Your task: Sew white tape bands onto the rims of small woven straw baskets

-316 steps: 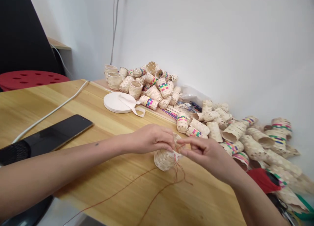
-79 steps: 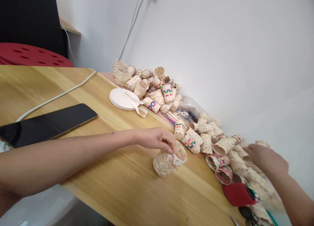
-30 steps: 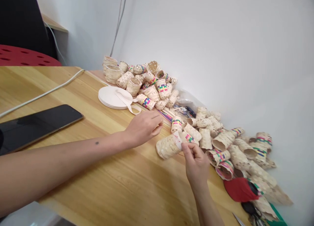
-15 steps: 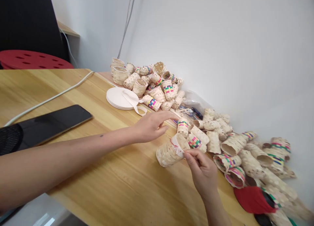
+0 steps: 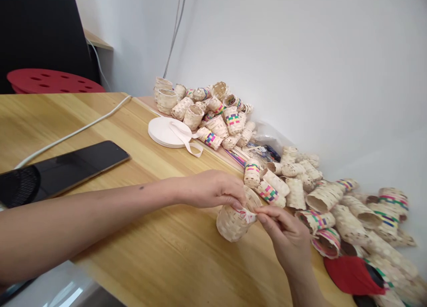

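A small woven bamboo basket point(image 5: 230, 227) leans on the table, its mouth tilted toward the wall. A white ribbon point(image 5: 247, 216) with pinkish-red marks is gathered at its rim. My left hand point(image 5: 213, 190) is closed over the near-left side of the rim, thumb on the outside beside the ribbon; its other fingertips are partly hidden. My right hand point(image 5: 287, 236) pinches the ribbon's right end at the rim between thumb and forefinger. Just behind the basket stands another small basket with a coloured band point(image 5: 252, 173).
A flat roll of white ribbon point(image 5: 168, 132) lies on the table point(image 5: 160, 249), its loose end curling right. Piled along the wall are several woven baskets point(image 5: 320, 195). A phone point(image 5: 66, 171), a white cable point(image 5: 73, 125) and a red item point(image 5: 353, 275) lie around.
My left hand has come back from beside the banded basket and closed on the rim of the small basket. My right hand still pinches at the rim; the view has shifted slightly.
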The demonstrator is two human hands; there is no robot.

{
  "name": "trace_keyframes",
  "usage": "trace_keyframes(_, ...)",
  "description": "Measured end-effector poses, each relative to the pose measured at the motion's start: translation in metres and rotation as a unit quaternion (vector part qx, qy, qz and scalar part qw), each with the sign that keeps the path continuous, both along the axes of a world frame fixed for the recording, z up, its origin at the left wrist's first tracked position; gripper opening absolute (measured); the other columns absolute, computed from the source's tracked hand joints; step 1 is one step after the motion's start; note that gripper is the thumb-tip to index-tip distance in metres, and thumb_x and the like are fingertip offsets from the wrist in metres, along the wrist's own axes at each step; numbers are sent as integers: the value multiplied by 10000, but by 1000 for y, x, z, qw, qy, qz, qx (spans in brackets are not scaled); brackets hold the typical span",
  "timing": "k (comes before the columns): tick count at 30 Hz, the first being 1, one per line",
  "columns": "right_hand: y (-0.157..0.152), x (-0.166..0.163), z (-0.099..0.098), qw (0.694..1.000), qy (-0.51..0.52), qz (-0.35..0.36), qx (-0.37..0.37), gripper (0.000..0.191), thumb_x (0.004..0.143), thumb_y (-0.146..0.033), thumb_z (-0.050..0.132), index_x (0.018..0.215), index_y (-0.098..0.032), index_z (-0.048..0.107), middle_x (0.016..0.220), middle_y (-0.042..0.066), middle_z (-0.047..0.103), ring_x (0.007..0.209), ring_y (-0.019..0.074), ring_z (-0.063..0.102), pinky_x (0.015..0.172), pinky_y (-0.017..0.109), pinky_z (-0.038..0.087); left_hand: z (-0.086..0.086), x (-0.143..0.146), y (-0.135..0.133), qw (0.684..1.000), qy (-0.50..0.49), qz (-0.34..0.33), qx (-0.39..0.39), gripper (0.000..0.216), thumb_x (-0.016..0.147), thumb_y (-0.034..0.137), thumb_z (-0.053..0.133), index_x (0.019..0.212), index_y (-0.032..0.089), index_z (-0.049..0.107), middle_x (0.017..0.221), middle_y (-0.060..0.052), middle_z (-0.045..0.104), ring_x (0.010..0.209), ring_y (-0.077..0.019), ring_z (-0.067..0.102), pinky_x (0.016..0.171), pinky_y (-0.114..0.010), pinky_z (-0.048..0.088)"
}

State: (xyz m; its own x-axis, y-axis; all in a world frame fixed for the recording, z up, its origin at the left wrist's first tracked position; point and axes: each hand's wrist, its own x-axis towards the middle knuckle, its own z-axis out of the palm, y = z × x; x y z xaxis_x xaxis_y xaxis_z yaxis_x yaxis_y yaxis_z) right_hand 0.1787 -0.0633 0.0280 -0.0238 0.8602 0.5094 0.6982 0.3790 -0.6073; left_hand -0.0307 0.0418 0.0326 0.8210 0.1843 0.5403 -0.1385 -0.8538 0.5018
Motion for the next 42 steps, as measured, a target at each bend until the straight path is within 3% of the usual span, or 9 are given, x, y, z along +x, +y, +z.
trace_keyframes(4, -3, -1, 4, 999, 22, -40, 5, 169, 814, -335, 631, 716, -206, 680, 616, -16, 615, 526, 123, 507, 479, 212, 376, 2, 0, -4, 1000, 5, -9, -5, 137, 901, 174, 542, 875, 141, 672, 891, -54, 669, 841, -137, 604, 740, -191, 427)
trace_keyframes(11, 7, 21, 3, 980, -147, -129, 28, 303, 852, -448, 546, 720, -190, 634, 525, -30, 557, 469, 118, 476, 474, 218, 345, 5, -1, -7, 999, 8, -36, -18, 148, 905, 165, 531, 895, 149, 678, 932, -62, 681, 862, -137, 618, 762, -191, 442)
trace_keyframes(16, 18, 51, 2, 954, -186, -235, 21, 395, 828, -544, 493, 736, -190, 641, 496, -12, 558, 462, 150, 499, 469, 241, 331, 7, -2, -8, 998, 12, -51, -28, 153, 901, 156, 536, 909, 162, 688, 938, -54, 686, 855, -131, 620, 749, -179, 439)
trace_keyframes(21, 23, 68, 1, 918, -220, -330, 2, 439, 827, -567, 427, 770, -196, 654, 563, 41, 602, 562, 209, 559, 526, 275, 329, 6, -3, -8, 997, 9, -69, -39, 157, 904, 148, 529, 917, 159, 685, 965, -55, 686, 873, -129, 621, 758, -173, 432)
trace_keyframes(28, 28, 89, -2, 837, -291, -452, -99, 325, 884, -434, 459, 973, -206, 673, 773, 109, 676, 692, 258, 593, 532, 286, 303, 9, -4, -9, 994, 10, -91, -52, 159, 910, 145, 519, 919, 145, 678, 971, -64, 684, 879, -122, 620, 770, -159, 427)
trace_keyframes(34, 25, 105, 4, 811, -294, -490, -122, 401, 889, -465, 409, 973, -190, 688, 721, 132, 650, 642, 287, 581, 530, 323, 328, 14, -7, -10, 995, 27, -90, -38, 141, 895, 134, 535, 871, 137, 675, 910, -68, 685, 848, -134, 619, 755, -178, 438)
trace_keyframes(42, 25, 118, 1, 821, -289, -479, -112, 419, 850, -490, 421, 915, -195, 711, 660, 139, 631, 569, 291, 559, 500, 349, 326, 14, -7, -8, 992, 33, -94, -71, 156, 884, 135, 540, 869, 176, 690, 883, -53, 693, 835, -143, 622, 775, -208, 459)
